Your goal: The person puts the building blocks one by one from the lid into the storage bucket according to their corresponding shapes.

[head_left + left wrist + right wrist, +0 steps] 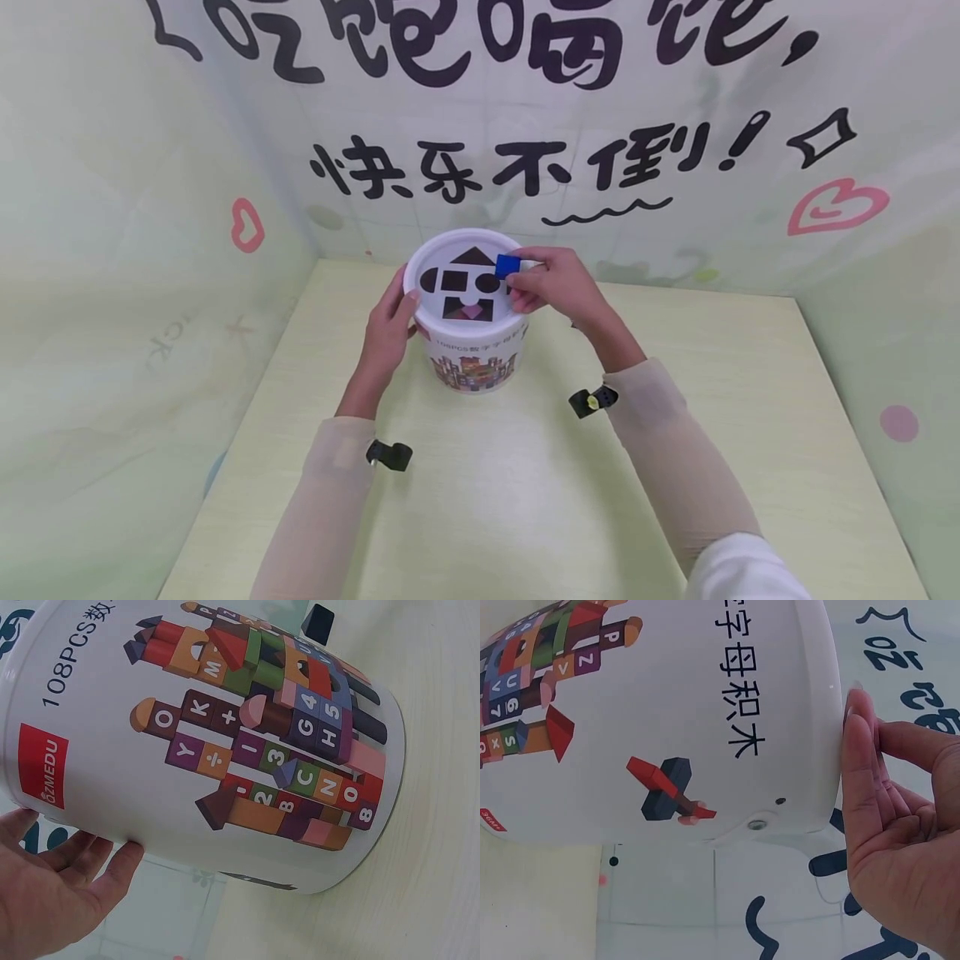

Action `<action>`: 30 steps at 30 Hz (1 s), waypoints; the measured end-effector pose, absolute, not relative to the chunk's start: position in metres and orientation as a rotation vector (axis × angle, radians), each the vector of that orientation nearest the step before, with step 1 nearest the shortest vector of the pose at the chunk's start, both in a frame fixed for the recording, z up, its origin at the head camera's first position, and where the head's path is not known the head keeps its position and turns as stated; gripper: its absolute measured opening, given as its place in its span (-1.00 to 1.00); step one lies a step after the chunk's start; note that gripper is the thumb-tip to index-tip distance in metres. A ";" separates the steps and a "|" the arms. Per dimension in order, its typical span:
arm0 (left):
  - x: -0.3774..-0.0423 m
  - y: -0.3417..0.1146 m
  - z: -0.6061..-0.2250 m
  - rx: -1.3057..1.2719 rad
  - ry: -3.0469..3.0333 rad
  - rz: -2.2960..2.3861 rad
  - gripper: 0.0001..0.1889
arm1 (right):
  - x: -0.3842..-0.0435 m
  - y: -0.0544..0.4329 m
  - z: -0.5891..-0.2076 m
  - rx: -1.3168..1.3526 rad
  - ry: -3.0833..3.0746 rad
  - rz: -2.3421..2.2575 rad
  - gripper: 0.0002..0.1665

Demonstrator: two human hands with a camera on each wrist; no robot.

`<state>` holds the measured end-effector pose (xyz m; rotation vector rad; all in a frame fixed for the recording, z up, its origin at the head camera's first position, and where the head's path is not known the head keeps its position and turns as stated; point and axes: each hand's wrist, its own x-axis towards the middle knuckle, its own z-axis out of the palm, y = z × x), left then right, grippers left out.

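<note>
A white bucket printed with colourful toy blocks stands upright near the back of the table. Its white lid has several cut-out shapes, among them a triangle, a square and a circle; pink and dark pieces show through one opening. My left hand holds the bucket's left side, thumb at the lid's rim and fingertips against the wall. Between thumb and fingers, my right hand pinches a blue block over the lid's right side. In the right wrist view the block is hidden behind the fingers.
The pale wooden table meets a back wall with black lettering close behind the bucket. Patterned side walls rise at left and right. A small dark object shows beyond the bucket in the left wrist view.
</note>
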<state>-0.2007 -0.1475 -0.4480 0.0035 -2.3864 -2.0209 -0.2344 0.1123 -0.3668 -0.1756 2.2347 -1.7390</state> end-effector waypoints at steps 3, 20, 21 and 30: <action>-0.201 -0.148 -0.448 0.006 -2.389 -2.022 -0.49 | -0.235 0.105 -0.365 -0.204 2.214 -1.751 -0.54; -0.200 -0.148 -0.448 -0.005 -2.416 -2.003 -0.47 | -0.236 0.070 -0.366 -0.267 2.200 -1.688 -0.53; -0.200 -0.148 -0.448 -0.007 -2.413 -2.006 -0.47 | -0.236 0.069 -0.366 -0.271 2.202 -1.689 -0.53; -0.200 -0.148 -0.448 -0.018 -2.400 -2.019 -0.49 | -0.240 0.063 -0.366 -0.289 2.170 -1.706 -0.54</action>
